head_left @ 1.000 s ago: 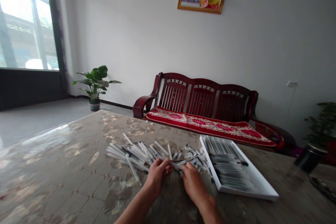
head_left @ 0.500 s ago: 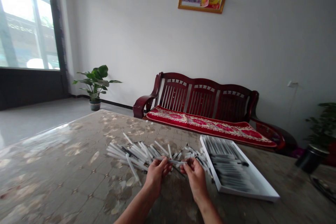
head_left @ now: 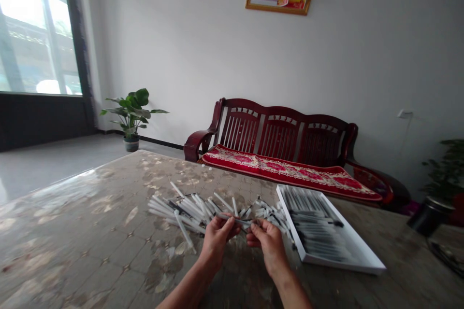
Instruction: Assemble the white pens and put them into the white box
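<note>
Between my two hands is a slim pen (head_left: 242, 221), held roughly level above the table. My left hand (head_left: 216, 236) pinches its left part between thumb and fingers. My right hand (head_left: 267, 236) has its fingers closed at the right end, hiding the tip. Behind my left hand lies a loose pile of whitish translucent pen tubes (head_left: 190, 210), with some dark thin pieces among them. Small pale and black pen parts (head_left: 271, 213) lie behind my right hand. To the right, an open white box (head_left: 348, 266) holds rows of pens (head_left: 321, 239) with dark insides.
The table (head_left: 90, 231) has a patterned, glossy cover. Beyond it stands a dark red wooden bench (head_left: 282, 130) with a red floral runner (head_left: 290, 169). A black cylindrical container (head_left: 429, 217) and a dark cable (head_left: 447, 260) are at the right. A potted plant (head_left: 131, 116) stands at the left.
My hands stay together around the pen. The right hand has shifted and turned slightly at the pen's end, its fingers curled more. Pile and box look unchanged.
</note>
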The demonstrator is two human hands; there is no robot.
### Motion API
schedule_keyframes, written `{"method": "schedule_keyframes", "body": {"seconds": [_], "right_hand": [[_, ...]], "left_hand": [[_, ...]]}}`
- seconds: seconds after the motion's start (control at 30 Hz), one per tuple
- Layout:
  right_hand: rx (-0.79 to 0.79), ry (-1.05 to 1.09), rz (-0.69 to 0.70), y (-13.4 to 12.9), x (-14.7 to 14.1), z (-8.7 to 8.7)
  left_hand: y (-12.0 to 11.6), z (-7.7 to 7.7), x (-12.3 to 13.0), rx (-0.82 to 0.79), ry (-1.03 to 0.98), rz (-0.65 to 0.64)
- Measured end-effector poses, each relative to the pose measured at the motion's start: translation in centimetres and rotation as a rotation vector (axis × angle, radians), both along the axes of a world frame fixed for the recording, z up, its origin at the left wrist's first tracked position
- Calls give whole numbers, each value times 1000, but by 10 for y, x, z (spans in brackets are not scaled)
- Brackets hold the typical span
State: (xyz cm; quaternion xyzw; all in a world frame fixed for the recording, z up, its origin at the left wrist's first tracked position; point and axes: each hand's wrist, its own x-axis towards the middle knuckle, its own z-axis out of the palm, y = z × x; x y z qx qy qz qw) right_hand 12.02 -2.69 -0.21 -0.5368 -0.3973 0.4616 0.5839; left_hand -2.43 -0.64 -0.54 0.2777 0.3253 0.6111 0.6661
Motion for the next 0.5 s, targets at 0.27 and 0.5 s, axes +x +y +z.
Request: {"method": "schedule_keyframes", "body": {"seconds": [0.27,0.5], "right_hand": [[-126,123,86,-7,3,-2],[227,-514,35,-6,8,20]], "left_hand": [[0,-2,-1,127,123,-62],[2,1,3,-12,-17,-50]]}}
